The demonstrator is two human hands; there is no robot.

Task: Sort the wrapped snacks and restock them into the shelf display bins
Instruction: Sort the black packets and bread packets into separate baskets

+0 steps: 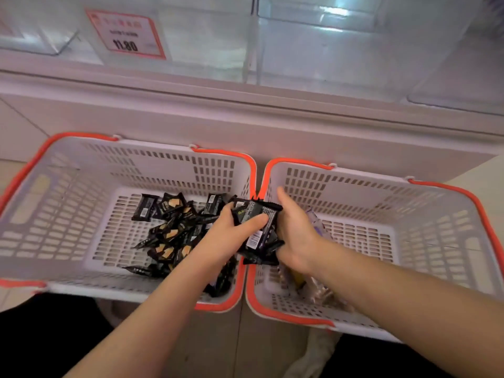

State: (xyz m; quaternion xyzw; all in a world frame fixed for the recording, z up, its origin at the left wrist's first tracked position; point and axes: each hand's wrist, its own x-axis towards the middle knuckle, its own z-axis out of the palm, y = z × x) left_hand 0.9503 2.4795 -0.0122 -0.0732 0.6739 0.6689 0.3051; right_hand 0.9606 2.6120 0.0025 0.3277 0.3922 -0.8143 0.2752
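Left hand (231, 236) and right hand (293, 230) both curled round one bunch of black packs (256, 227), held over the seam between two baskets. Loose black snacks (169, 227) piled in left basket (54, 203). Pale wrappers (316, 287) in right basket (436, 214). Clear bins (313, 50) on shelf above, price tag (125, 34) at upper left.

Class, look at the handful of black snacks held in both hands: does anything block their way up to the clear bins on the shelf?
Nothing visible does. Both hands hold the black snacks above the baskets' adjoining rims; open space leads up to the clear bins.
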